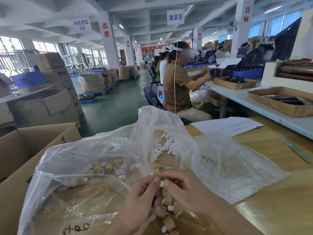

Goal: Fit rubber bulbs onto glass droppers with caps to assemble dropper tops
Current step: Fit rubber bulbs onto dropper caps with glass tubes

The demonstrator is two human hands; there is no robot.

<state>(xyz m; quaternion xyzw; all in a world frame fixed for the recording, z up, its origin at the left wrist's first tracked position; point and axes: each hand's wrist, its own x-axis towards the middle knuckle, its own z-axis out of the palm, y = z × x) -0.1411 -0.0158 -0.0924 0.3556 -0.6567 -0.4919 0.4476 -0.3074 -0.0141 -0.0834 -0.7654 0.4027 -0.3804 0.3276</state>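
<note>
Pinching grip of left hand (144, 189) and right hand (187, 187) on white bulb (162, 183), plastic bags (237, 167) around.

A crumpled plastic bag (94, 150) rose between the cardboard box (25, 150) at left and bare tabletop (288, 209) at right, its mouth gaping open over the white bulbs (162, 146); a pen (296, 150) and paper (227, 126) lay beyond.

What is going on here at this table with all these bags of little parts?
A person is assembling dropper tops at a wooden table. The left hand and right hand pinch one dropper top between them, its white bulb showing at the fingertips. Loose tan caps and white bulbs lie in open plastic bags beyond the hands. More tan-and-white pieces are piled just below the hands.
</note>
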